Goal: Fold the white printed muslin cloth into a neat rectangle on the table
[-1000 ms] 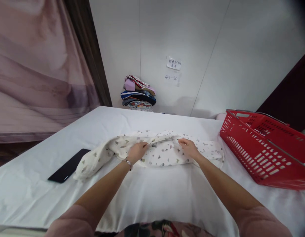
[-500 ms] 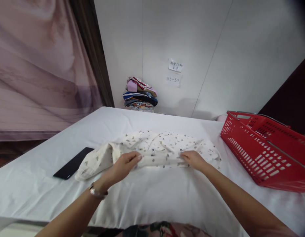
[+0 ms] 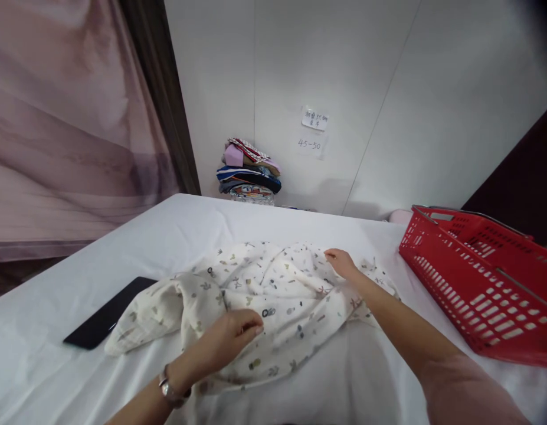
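A thin white cloth [image 3: 291, 307] with small printed motifs lies rumpled across the middle of the table. Its left end is bunched into a fold, and its front part spreads toward me. My left hand [image 3: 233, 333], with a watch [image 3: 169, 389] on the wrist, is over the cloth's front left area. Thumb and fingertips come together there; whether any fabric is between them is hidden. Farther back and to the right, my right hand [image 3: 344, 265] has its fingers closed at the cloth's far edge, and its forearm crosses over the right end.
A black phone-like slab [image 3: 107, 316] lies left of the cloth on the white-covered table [image 3: 180, 227]. At right stands a red perforated basket [image 3: 468, 277]. Folded textiles [image 3: 249, 171] are stacked by the wall, near paper notes [image 3: 313, 133]. A pink curtain [image 3: 69, 130] hangs at left.
The cloth's front edge, folded up between both hands before, now lies spread toward me. My right hand has moved to the far edge, and my left hand has come nearer to me.
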Demonstrator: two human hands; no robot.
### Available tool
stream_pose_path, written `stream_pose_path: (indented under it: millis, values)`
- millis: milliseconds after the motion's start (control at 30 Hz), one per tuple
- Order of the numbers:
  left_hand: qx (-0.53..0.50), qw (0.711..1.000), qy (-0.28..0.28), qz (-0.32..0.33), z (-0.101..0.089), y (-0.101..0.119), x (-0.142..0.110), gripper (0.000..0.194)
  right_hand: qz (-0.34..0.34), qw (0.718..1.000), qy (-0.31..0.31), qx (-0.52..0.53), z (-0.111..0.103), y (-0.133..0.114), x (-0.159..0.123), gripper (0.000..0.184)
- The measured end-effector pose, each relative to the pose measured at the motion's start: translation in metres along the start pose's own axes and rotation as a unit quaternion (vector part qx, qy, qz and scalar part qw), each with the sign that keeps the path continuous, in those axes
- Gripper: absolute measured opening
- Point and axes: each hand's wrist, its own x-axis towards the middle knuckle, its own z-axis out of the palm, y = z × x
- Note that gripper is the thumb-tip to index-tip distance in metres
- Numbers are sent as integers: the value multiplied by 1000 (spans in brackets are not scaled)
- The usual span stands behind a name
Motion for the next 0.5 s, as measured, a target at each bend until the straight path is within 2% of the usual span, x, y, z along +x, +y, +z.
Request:
stream_pose_path:
  millis: [133, 267, 367, 500]
  values:
    - [-7, 999, -33, 1, 7, -8, 6, 21, 17, 998, -9, -52, 30, 4, 50, 31]
    - [-24, 999, -24, -9, 7, -22, 11, 21, 8, 995, -25, -99, 47, 1, 74, 23]
    - [-38, 999, -20, -16, 5, -25, 16, 21, -13, 993, -24, -115, 46, 0, 77, 18]
    - [-66, 998, -12, -7, 3, -16, 22, 24, -53, 993, -12, -107, 33, -4, 69, 20]
